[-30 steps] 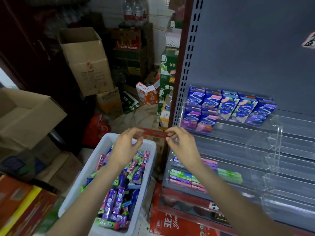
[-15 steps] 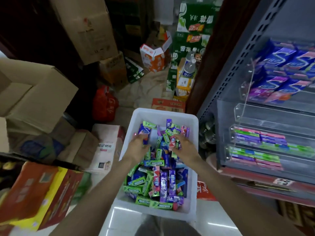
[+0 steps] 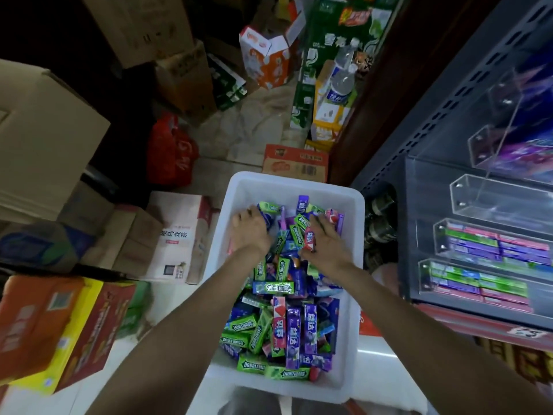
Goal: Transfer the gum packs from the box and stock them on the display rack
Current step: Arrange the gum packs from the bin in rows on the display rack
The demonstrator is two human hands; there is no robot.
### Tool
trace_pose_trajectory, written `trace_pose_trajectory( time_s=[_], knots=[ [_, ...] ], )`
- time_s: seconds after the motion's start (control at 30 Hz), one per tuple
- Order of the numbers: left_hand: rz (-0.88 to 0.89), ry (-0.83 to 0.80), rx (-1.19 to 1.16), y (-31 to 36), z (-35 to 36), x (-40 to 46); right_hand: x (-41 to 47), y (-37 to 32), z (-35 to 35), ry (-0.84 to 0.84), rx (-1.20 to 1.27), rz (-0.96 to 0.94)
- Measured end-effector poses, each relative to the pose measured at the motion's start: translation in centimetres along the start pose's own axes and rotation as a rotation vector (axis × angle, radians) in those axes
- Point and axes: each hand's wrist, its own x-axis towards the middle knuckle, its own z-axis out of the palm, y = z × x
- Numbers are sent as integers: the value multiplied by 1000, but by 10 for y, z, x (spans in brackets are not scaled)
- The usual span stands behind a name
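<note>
A white plastic box (image 3: 299, 182) on the floor holds a heap of gum packs (image 3: 284, 324) in green, purple, blue and red. Both my hands are inside it at the far end. My left hand (image 3: 250, 232) lies on the pile by the left wall, fingers bent down among the packs; whether it holds one is hidden. My right hand (image 3: 327, 242) pinches a red gum pack (image 3: 309, 241) at the thumb. The display rack (image 3: 419, 205) stands on the right; its clear lower tiers carry rows of gum packs (image 3: 490, 244), and blurred purple packs (image 3: 535, 151) sit higher up.
Cardboard boxes (image 3: 45, 139) crowd the left side, with an orange and yellow carton (image 3: 54, 330) at the near left. A red bag (image 3: 172, 151), a white printed carton (image 3: 176, 235), an orange box (image 3: 294, 163) and bottled water (image 3: 341, 82) lie beyond the white box.
My hands dropped from in front of the rack down into the white box and the view tilted down with them. In the last half second they barely shifted among the packs.
</note>
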Motion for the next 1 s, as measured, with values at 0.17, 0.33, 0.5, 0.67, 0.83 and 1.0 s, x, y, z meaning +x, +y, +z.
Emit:
trace_pose_trajectory(
  time_s=[0.17,0.33,0.5,0.67,0.83,1.0],
  knots=[
    [75,22,-7,-11,7,3,3,3,-1,-3,0,-22],
    [105,52,-95,-18,2,11,6,5,-2,-26,34,-34],
    [125,135,-298,-19,7,2,10,7,-3,3,29,-57],
    [112,267,-702,-25,-4,-12,19,-2,-14,107,-76,-171],
    [22,247,-824,-33,-13,-18,29,-22,-12,-97,-200,-238],
    [-6,266,-855,-42,-15,-26,26,-33,1,-93,-68,-333]
  ],
)
